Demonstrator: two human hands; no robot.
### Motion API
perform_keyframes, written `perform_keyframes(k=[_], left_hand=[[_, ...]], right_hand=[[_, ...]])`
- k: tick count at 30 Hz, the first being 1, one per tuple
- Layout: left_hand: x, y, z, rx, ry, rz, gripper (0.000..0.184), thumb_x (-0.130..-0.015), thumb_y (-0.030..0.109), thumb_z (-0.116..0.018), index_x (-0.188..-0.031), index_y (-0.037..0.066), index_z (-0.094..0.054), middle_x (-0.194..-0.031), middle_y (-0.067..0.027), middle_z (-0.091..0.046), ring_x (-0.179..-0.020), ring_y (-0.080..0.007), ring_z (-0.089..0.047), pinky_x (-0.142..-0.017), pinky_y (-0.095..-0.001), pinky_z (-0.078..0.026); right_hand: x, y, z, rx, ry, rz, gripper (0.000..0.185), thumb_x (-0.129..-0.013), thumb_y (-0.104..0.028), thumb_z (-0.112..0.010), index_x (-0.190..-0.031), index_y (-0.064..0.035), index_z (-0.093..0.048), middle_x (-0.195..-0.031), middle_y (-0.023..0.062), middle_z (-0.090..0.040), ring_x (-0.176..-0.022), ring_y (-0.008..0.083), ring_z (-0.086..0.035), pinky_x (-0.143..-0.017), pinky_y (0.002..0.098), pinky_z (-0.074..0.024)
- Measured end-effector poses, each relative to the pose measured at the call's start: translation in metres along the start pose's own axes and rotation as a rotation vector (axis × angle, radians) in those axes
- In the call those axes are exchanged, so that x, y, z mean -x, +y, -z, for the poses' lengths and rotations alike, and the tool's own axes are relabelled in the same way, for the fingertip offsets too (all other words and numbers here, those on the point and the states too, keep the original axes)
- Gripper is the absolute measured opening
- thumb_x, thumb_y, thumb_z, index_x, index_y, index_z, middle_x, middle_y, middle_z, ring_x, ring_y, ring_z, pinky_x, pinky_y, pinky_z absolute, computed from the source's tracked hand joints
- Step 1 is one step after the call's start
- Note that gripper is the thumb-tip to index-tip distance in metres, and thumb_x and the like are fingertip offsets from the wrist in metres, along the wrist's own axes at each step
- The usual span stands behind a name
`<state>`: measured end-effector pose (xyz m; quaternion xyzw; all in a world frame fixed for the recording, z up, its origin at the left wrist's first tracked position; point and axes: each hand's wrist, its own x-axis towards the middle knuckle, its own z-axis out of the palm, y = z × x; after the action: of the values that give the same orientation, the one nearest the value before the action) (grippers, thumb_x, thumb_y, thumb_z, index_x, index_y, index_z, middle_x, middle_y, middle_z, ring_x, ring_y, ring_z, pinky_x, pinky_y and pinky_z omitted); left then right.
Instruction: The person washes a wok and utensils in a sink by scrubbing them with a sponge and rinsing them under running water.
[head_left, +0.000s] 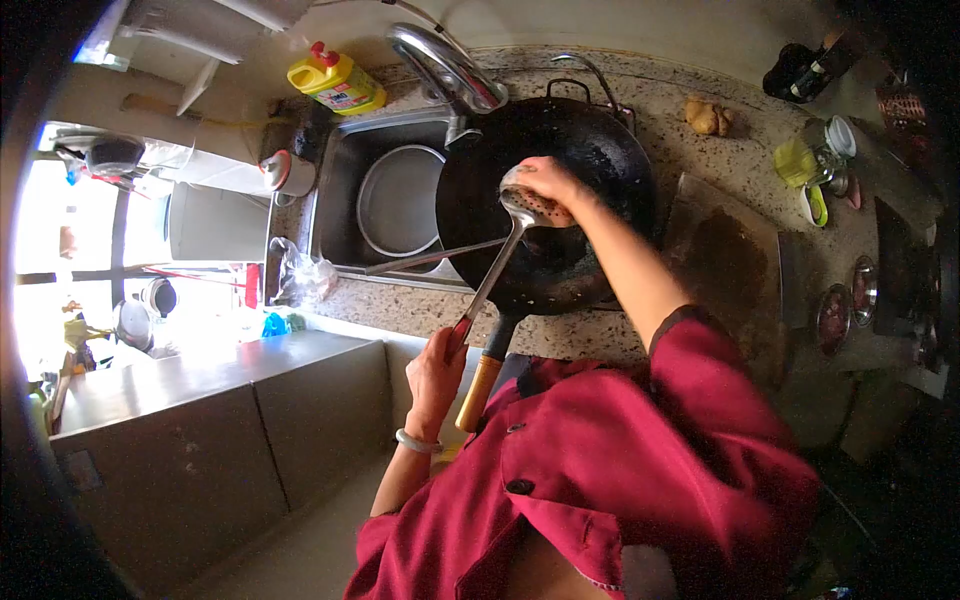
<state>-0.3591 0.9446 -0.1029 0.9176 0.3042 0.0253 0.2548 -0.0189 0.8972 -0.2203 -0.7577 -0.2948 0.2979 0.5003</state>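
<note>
My left hand (437,372) is wrapped round the red end of a long-handled metal skimmer (497,262), its perforated head raised over a black wok (610,255). At that head, my right hand (548,182) is closed over the rim. Whether a small scrubber is under its fingers, I cannot tell. The wok has a wooden-ended handle (480,392) pointing toward my body. A second thin metal handle (420,259) slants out of the wok across the sink edge; its far end is hidden in the wok.
Left of the wok, a steel sink (335,170) holds a round metal basin (368,205), under a faucet (425,50). A yellow detergent bottle (338,85) stands behind. To the right are a stained board (725,245), a brown lump (707,116) and a glass jar (805,155).
</note>
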Motion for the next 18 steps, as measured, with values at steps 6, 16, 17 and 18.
perform_keyframes(k=[6,16,17,18], left_hand=[[0.014,-0.01,-0.011,0.147,0.014,0.142,0.022,-0.075,0.017,-0.063,-0.09,0.005,-0.053,-0.066,-0.0132,-0.055,-0.06,-0.03,-0.055,-0.053,-0.0353,-0.042],[-0.007,-0.008,0.006,0.391,-0.056,0.147,0.019,-0.076,0.014,-0.061,-0.079,-0.002,-0.051,-0.058,-0.0054,-0.04,-0.057,-0.0089,-0.035,-0.049,-0.0261,-0.035],[-0.009,-0.002,0.012,0.39,-0.058,0.141,0.019,-0.076,0.014,-0.061,-0.079,-0.002,-0.051,-0.058,-0.0054,-0.04,-0.057,-0.0089,-0.035,-0.049,-0.0261,-0.035],[-0.011,0.005,0.019,0.371,-0.085,0.134,0.019,-0.076,0.014,-0.061,-0.078,-0.002,-0.05,-0.058,-0.0044,-0.04,-0.057,-0.009,-0.035,-0.049,-0.0264,-0.034]], right_hand=[[0.043,0.019,0.028,-0.549,-0.006,-0.311,0.037,-0.083,-0.025,-0.051,-0.111,-0.0003,-0.049,-0.093,0.0053,-0.06,-0.083,0.0159,-0.057,-0.072,0.0277,-0.0443],[0.108,-0.073,0.011,0.307,0.496,0.557,0.034,-0.081,-0.005,-0.051,-0.115,-0.0041,-0.046,-0.116,0.0153,-0.047,-0.11,0.0318,-0.044,-0.094,0.0374,-0.0364],[0.108,-0.076,0.011,0.387,0.412,0.61,0.037,-0.078,-0.003,-0.052,-0.115,-0.0057,-0.047,-0.118,0.0148,-0.046,-0.113,0.0325,-0.042,-0.096,0.0382,-0.0348],[0.103,-0.072,0.015,0.57,0.324,0.613,0.043,-0.073,-0.001,-0.055,-0.114,-0.0095,-0.048,-0.121,0.0121,-0.044,-0.115,0.033,-0.039,-0.097,0.0403,-0.0335]])
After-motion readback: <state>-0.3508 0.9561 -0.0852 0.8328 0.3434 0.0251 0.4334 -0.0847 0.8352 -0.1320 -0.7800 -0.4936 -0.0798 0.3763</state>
